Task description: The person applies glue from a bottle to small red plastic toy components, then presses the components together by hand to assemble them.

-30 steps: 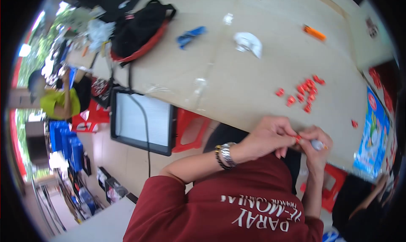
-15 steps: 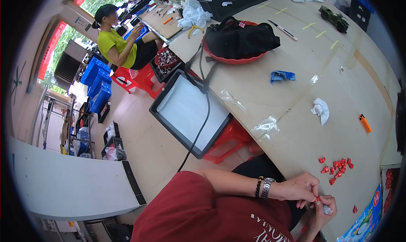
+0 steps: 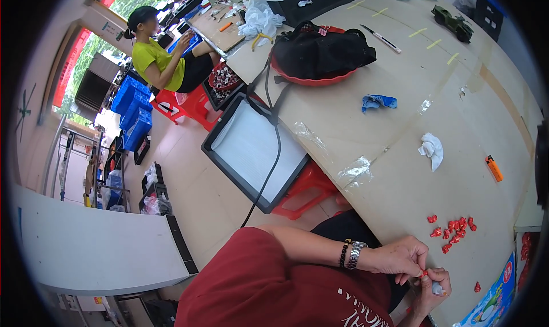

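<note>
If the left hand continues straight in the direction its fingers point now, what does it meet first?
The left hand points at the right hand, already touching at a small red piece; beyond lies the table. Depth is uncertain.

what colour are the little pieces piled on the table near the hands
Red; the small pieces show best in the head view.

Smooth matt tabletop (image 3: 400, 172), glossy red pieces (image 3: 454, 228)

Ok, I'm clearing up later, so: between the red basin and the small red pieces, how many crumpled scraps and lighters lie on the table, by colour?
Blue crumpled scrap: 1
White crumpled tissue: 1
Orange lighter: 1
Total: 3
</note>
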### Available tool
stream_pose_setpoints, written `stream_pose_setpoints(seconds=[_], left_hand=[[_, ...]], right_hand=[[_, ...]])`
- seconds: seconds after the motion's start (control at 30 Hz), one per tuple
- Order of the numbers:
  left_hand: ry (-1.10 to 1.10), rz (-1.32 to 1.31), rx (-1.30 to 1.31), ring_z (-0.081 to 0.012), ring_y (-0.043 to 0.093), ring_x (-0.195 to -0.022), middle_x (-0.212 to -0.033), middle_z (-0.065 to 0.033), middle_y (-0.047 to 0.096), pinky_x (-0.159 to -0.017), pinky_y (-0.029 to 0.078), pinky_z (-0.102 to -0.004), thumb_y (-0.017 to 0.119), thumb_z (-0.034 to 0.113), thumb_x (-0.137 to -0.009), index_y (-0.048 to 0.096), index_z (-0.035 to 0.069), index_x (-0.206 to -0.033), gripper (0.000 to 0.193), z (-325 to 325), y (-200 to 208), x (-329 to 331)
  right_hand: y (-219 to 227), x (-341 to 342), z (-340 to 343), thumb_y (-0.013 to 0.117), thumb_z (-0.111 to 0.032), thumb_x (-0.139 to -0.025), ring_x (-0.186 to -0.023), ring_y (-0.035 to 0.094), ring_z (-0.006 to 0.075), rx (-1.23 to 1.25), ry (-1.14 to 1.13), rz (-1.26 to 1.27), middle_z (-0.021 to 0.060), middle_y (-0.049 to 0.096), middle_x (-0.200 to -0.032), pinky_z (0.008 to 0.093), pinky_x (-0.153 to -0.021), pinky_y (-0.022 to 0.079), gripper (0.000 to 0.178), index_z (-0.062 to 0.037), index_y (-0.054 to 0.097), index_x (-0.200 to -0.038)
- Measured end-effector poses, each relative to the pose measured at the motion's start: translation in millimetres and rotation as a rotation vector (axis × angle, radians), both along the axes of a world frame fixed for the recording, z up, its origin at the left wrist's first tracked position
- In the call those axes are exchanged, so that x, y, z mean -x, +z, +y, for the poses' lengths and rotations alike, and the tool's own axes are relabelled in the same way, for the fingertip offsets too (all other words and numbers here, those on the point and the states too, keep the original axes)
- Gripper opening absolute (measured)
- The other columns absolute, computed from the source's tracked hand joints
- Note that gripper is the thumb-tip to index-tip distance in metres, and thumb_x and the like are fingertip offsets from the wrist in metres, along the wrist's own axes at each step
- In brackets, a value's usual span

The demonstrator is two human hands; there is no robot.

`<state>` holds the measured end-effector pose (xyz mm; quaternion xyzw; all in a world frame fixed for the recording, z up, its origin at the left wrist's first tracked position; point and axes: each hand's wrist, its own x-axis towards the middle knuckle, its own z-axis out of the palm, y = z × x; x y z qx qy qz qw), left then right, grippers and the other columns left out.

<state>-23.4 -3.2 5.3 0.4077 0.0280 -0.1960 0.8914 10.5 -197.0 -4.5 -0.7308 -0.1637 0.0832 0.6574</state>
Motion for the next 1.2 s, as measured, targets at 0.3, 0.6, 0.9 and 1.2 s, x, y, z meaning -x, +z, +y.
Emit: stream_pose_setpoints(seconds=[0.3, 0.6, 0.9, 1.2], left_hand=[[-0.089, 0.019, -0.045, -0.0095, 0.06, -0.053, -0.068, -0.0075, 0.062, -0.046, 0.048, -0.021, 0.06, 0.004, -0.087, 0.056, -0.002, -0.087, 0.007, 4, -1, 1], [-0.055, 0.052, -0.169, -0.0086, 0.06, -0.056, -0.071, -0.0062, 0.062, -0.047, 0.047, -0.02, 0.06, 0.001, -0.087, 0.059, -0.001, -0.086, 0.002, 10, 6, -10], [-0.073, 0.066, -0.204, -0.0096, 0.061, -0.058, -0.073, -0.0082, 0.064, -0.048, 0.048, -0.0208, 0.059, 0.001, -0.088, 0.057, -0.001, -0.09, 0.004, 1, 9, -5], [-0.067, 0.036, -0.201, -0.011, 0.062, -0.059, -0.075, -0.0096, 0.064, -0.048, 0.049, -0.0216, 0.056, 0.0, -0.089, 0.056, -0.001, -0.09, 0.002, 4, 8, -5]], right_hand=[[15, 9, 7, 0.065, 0.01, -0.071, -0.065, 0.057, 0.0149, 0.056, -0.07, -0.069, 0.0096, 0.061, -0.073, 0.0254, -0.06, 0.045, 0.01, 0.0011, 0.062, -0.076], [21, -5, 13, 0.066, 0.01, -0.072, -0.067, 0.061, 0.0127, 0.074, -0.011, 0.089, 0.0065, 0.064, -0.074, 0.0246, -0.06, 0.048, 0.014, 0.0017, 0.067, -0.083], [19, -2, 6, 0.068, 0.009, -0.073, -0.071, 0.062, 0.0128, -0.026, 0.014, 0.126, 0.0049, 0.064, -0.077, 0.0249, -0.064, 0.049, 0.014, -0.0001, 0.067, -0.084], [18, -3, 7, 0.069, 0.009, -0.076, -0.066, 0.06, 0.0133, -0.007, 0.059, 0.036, 0.0098, 0.064, -0.077, 0.0235, -0.056, 0.05, 0.01, 0.0042, 0.067, -0.085]])
